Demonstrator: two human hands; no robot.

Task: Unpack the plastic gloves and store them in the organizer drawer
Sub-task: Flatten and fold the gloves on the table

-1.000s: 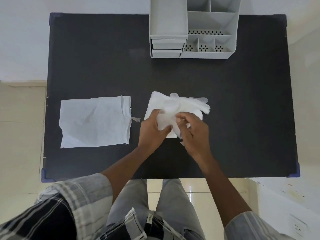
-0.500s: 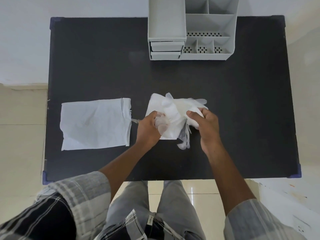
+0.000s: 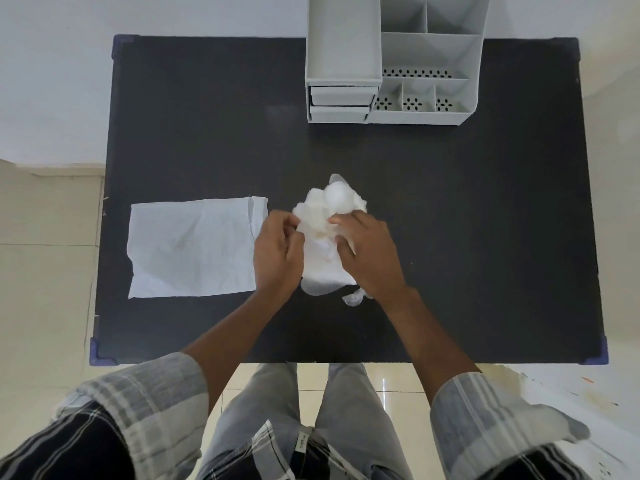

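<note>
Left hand (image 3: pixel 277 252) and right hand (image 3: pixel 369 252) apparently pinch crumpled plastic gloves (image 3: pixel 325 216).

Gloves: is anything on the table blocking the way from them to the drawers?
Nothing visible does. The table is bare between the gloves and the organizer drawers. Both drawers look shut.

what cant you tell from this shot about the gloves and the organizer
Head view only:
- Crumpled white plastic gloves: their number is unreadable, bunched together and partly covered by the left hand and right hand.
- Grey plastic desk organizer: its top is cut off by the upper edge.
- Its two shut drawers: contents hidden behind the fronts.
</note>
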